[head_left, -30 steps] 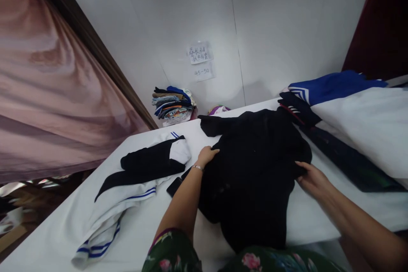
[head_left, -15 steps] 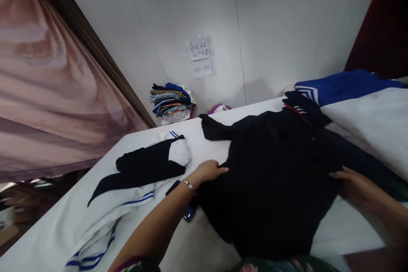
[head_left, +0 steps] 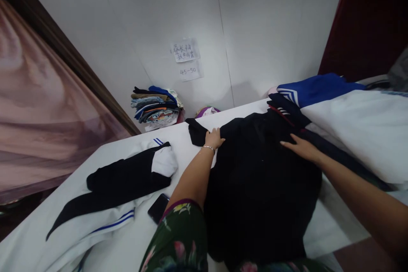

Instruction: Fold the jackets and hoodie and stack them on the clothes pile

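Note:
A black long-sleeved garment (head_left: pixel 261 195) lies spread over the white table, its lower end near my body. My left hand (head_left: pixel 214 138) rests where its left sleeve (head_left: pixel 197 131) joins the body, thumb apart from the fingers. On the upper right part of the same garment lies my right hand (head_left: pixel 301 148), fingers stretched out and thumb spread. The right sleeve is hard to make out against the dark cloth.
To the left lies a black-and-white garment (head_left: pixel 127 180) with blue stripes, beside a dark phone (head_left: pixel 158 208). White, blue and navy clothes (head_left: pixel 347 110) are heaped at right. Folded clothes (head_left: pixel 156 106) stand stacked beyond the table (head_left: pixel 121 146), near the wall with handwritten papers (head_left: pixel 186 59).
Both hands have moved up the black garment, away from my body, from its sides to its upper part. The right hand has let go of the edge. The view has shifted right.

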Demonstrator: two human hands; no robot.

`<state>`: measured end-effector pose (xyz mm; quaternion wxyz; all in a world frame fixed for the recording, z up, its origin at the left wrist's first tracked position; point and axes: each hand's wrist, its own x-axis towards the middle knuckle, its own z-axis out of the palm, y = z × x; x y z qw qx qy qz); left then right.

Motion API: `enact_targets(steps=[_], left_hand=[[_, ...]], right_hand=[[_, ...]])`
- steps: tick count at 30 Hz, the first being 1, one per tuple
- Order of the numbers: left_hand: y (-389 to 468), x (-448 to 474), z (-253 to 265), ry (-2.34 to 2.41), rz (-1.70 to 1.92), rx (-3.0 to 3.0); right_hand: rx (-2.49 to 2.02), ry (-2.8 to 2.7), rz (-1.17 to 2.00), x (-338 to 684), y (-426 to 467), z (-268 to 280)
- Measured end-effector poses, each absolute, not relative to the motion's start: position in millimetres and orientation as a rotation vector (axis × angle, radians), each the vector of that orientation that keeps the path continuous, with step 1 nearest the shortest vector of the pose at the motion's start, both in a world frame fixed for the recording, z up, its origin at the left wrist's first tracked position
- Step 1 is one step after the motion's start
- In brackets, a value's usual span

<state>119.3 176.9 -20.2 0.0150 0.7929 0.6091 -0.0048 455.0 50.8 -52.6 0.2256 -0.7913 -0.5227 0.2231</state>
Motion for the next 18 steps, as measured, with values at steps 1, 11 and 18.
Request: enact_targets(steps=[1,11,18], left_hand=[[178,117,-26,1.927,-0.067,2.398],[163,82,-30,2.053,-0.038,2.200],[108,54,6,2.136,0.100,2.218]], right_hand=[[-2.218,-1.487,0.569,452,55,-63],[-1.963,-1.138,0.557,470,36,-101],[-1.510,-0.747,0.968,472,8,-83]])
